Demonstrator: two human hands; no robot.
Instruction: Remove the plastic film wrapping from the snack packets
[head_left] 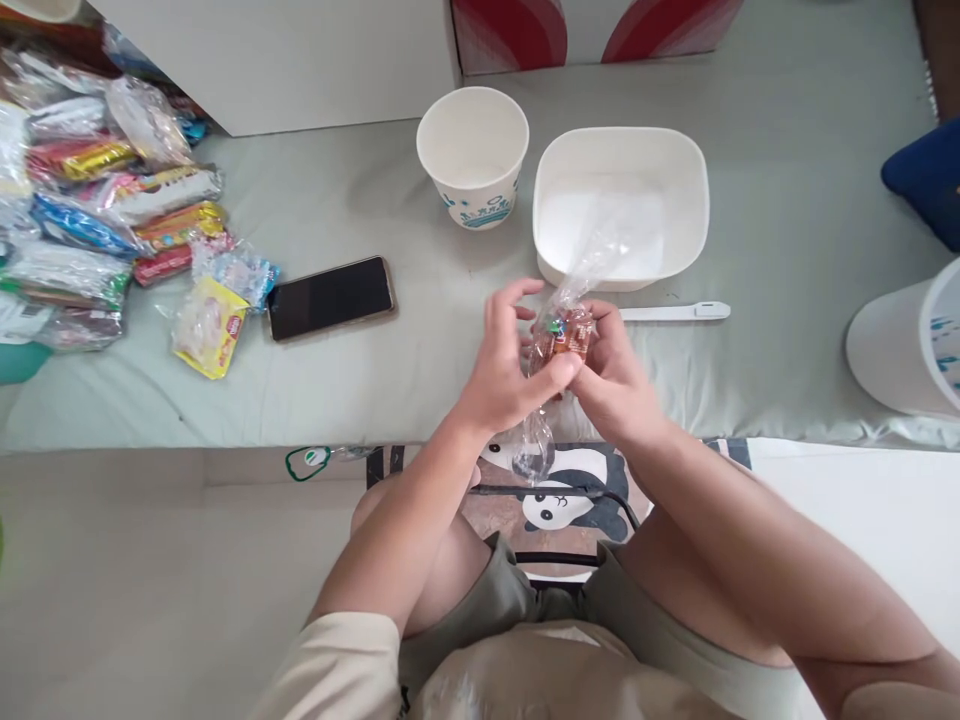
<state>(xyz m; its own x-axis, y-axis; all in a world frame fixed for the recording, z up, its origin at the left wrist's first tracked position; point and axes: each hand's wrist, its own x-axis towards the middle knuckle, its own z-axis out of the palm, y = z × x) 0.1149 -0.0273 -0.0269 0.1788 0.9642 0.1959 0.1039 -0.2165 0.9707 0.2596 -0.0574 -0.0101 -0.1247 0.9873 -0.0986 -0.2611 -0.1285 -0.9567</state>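
Observation:
Between my two hands is a small clear plastic snack packet (568, 338) with a brown printed label, its long see-through ends sticking out up and down. My left hand (510, 365) presses its thumb on the packet, with the other fingers curled loosely at its side. From the other side my right hand (611, 370) pinches it with thumb and fingers. The packet's upper end overlaps the front of a white rectangular tub (694, 215). Just behind my right hand lies a white plastic utter-like stick (675, 312), partly hidden by the fingers.
A white paper cup (480, 195) stands left of the tub. A phone (330, 298) lies near a heap of wrapped snacks (112, 200) and a yellow packet (210, 328). At the right are another white cup (892, 345) and a dark blue object (930, 185). Boxes stand behind.

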